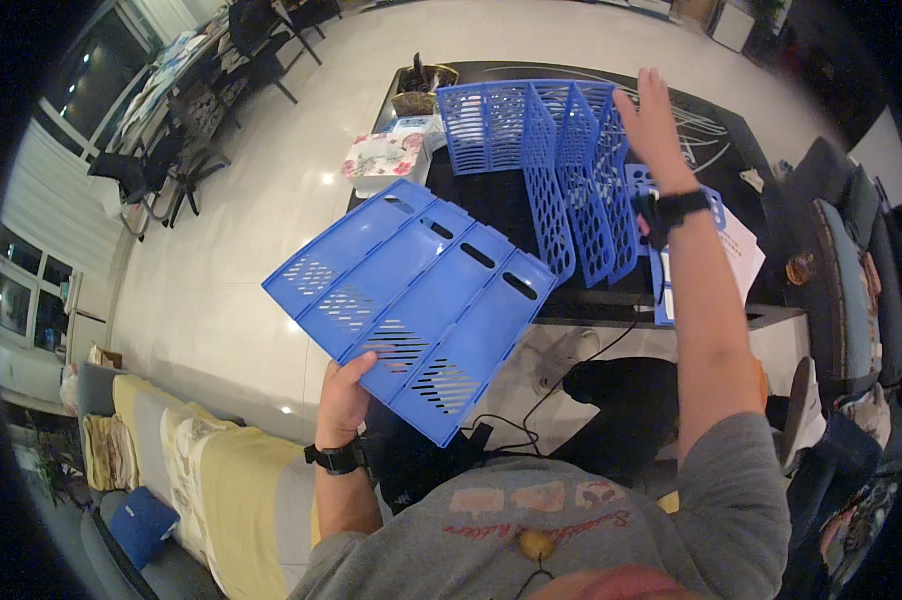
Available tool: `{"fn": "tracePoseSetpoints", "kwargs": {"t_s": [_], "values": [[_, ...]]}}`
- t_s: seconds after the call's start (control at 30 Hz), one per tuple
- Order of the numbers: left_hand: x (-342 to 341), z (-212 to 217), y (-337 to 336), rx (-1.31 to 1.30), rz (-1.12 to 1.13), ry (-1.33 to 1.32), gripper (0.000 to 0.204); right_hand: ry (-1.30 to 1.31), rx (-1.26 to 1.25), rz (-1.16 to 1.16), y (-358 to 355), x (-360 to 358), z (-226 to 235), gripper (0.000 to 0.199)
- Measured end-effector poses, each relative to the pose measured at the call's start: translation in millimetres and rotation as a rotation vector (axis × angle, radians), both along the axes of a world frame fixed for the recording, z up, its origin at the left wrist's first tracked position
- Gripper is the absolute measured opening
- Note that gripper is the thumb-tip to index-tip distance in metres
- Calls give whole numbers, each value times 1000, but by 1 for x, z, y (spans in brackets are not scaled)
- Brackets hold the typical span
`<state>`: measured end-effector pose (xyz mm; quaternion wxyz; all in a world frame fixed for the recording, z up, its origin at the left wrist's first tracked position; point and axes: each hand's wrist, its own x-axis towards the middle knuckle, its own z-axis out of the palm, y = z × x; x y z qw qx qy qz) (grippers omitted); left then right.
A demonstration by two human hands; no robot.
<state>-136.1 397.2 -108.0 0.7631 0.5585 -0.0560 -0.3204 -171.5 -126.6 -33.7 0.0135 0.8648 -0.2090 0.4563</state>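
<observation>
well; blue panel [416, 295] in left hand [343, 400]

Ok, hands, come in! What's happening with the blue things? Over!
Left hand gripping blue panel by near edge. Right hand open at far-right corner of standing blue rack. Floral box just beyond panel; no clear blockage.

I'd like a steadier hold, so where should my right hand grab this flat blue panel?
Probably mid-way along the right-hand edge of the flat blue panel, coming from the right. That edge is uncovered, and the left hand grips the near-left edge. The right hand could also hook the rightmost oblong slot.
</observation>
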Motion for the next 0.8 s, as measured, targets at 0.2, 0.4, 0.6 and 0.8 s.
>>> {"fn": "tracePoseSetpoints", "kwargs": {"t_s": [0.2,0.4,0.6,0.8], "values": [[2,3,-2,-34,31,56,38,219,-38,-248,-61,79,25,75],[3,-3,-2,-73,59,63,42,667,229,-439,-85,76,-39,93],[8,-14,-1,-97,73,44,45,843,101,-221,-124,83,-9,62],[9,-21,-2,-52,123,41,48,619,194,-230,-99,88,-13,80]]}}
